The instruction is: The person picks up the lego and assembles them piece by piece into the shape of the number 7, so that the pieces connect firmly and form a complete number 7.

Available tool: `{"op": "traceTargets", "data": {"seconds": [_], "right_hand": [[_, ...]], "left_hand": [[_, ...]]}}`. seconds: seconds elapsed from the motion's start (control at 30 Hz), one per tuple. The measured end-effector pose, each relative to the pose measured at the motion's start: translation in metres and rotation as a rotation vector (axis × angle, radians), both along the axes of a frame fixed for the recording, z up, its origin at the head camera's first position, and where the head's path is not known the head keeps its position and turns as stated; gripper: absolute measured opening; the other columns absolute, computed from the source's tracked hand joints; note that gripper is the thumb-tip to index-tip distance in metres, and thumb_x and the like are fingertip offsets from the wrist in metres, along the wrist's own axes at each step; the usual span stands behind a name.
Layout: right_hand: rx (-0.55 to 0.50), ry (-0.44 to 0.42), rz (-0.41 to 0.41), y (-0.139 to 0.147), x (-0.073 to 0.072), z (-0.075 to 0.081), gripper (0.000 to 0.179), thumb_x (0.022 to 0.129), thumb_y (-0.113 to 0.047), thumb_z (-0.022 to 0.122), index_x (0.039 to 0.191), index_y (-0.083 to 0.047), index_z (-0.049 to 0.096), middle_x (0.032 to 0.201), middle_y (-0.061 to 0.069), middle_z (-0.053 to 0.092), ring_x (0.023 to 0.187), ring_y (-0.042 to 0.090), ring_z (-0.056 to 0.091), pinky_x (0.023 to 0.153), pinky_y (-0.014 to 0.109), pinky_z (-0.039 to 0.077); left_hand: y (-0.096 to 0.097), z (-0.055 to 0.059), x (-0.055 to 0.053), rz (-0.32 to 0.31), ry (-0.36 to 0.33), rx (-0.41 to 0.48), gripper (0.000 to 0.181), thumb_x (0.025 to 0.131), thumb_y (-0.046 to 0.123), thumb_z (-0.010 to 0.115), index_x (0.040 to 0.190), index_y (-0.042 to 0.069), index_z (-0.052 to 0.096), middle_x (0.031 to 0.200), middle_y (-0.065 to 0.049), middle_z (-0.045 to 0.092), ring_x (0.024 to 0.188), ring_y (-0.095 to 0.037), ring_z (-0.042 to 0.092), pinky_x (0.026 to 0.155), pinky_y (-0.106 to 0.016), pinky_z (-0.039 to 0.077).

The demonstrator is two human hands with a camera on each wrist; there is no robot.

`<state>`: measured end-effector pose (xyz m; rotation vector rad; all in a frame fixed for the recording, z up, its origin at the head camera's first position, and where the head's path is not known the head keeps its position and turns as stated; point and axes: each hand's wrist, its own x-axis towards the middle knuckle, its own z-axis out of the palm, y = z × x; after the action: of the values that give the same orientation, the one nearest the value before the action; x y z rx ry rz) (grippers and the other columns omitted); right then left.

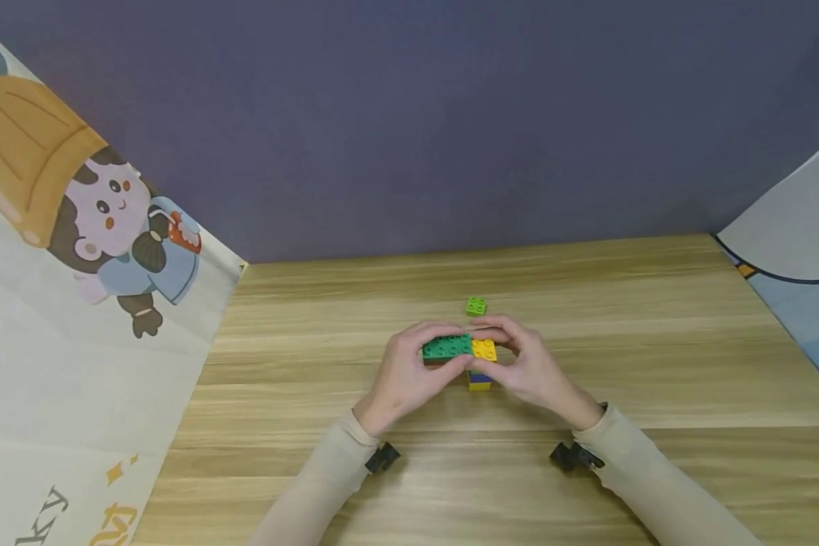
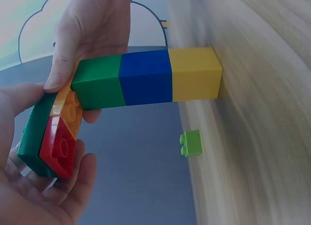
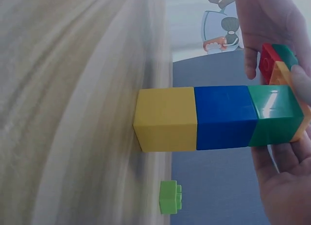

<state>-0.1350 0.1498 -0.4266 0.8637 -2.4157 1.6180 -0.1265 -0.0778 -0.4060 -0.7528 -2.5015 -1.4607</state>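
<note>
A tower of a yellow block (image 2: 197,73), a blue block (image 2: 146,77) and a green block (image 2: 97,81) stands upright on the wooden table. On top lies a flat orange-yellow brick (image 1: 484,349), reaching out to the left. Beside it is a red brick (image 2: 52,147), and a long dark green brick (image 1: 447,346) covers the red one and part of the orange-yellow one. My left hand (image 1: 409,371) grips the long green brick between thumb and curled fingers. With thumb and fingers, my right hand (image 1: 535,371) pinches the orange-yellow brick at the tower's top. Both thumbtips meet near the seam.
Behind the hands, a small light green brick (image 1: 476,305) sits on the wooden table (image 1: 314,318). A dark blue-grey panel (image 1: 409,129) rises at the table's back edge. Printed cloth with a cartoon figure (image 1: 119,205) hangs on the left, and another printed sheet (image 1: 798,227) on the right.
</note>
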Motion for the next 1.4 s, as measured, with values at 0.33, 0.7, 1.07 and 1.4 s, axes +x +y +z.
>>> {"op": "traceTargets", "data": {"seconds": [0.33, 0.7, 1.07, 1.4], "right_hand": [[-0.079, -0.123, 0.018, 0.002, -0.002, -0.006, 0.047, 0.089, 0.002, 0.084, 0.131, -0.001, 0.063, 0.127, 0.019, 0.074, 0.111, -0.001, 0.071, 0.088, 0.026, 0.064], [-0.031, -0.161, 0.005, 0.003, -0.003, -0.011, 0.048, 0.091, -0.004, 0.083, 0.136, -0.005, 0.066, 0.133, 0.014, 0.072, 0.121, 0.022, 0.072, 0.097, 0.029, 0.061], [0.03, -0.187, -0.027, 0.004, -0.002, -0.012, 0.043, 0.091, -0.008, 0.085, 0.131, -0.005, 0.07, 0.133, 0.014, 0.074, 0.118, 0.035, 0.072, 0.094, 0.033, 0.061], [0.071, -0.225, -0.017, 0.006, -0.003, -0.015, 0.045, 0.088, -0.016, 0.088, 0.129, -0.003, 0.073, 0.128, 0.014, 0.076, 0.114, 0.028, 0.073, 0.094, 0.03, 0.061]], "left_hand": [[0.001, 0.005, -0.002, 0.001, 0.058, -0.077, 0.036, 0.091, 0.029, 0.086, 0.123, 0.015, 0.078, 0.122, 0.001, 0.079, 0.115, -0.015, 0.073, 0.101, -0.036, 0.059], [0.002, 0.009, -0.004, -0.024, 0.036, -0.136, 0.041, 0.09, 0.032, 0.087, 0.127, 0.017, 0.078, 0.127, 0.003, 0.078, 0.119, -0.015, 0.071, 0.102, -0.038, 0.058], [0.005, 0.02, -0.005, -0.062, -0.03, -0.237, 0.045, 0.091, 0.032, 0.087, 0.133, 0.02, 0.075, 0.13, 0.002, 0.077, 0.117, -0.016, 0.072, 0.097, -0.037, 0.058], [0.006, 0.018, -0.004, -0.054, 0.005, -0.242, 0.044, 0.09, 0.028, 0.088, 0.13, 0.014, 0.077, 0.128, -0.001, 0.078, 0.116, -0.02, 0.073, 0.098, -0.04, 0.059]]}}
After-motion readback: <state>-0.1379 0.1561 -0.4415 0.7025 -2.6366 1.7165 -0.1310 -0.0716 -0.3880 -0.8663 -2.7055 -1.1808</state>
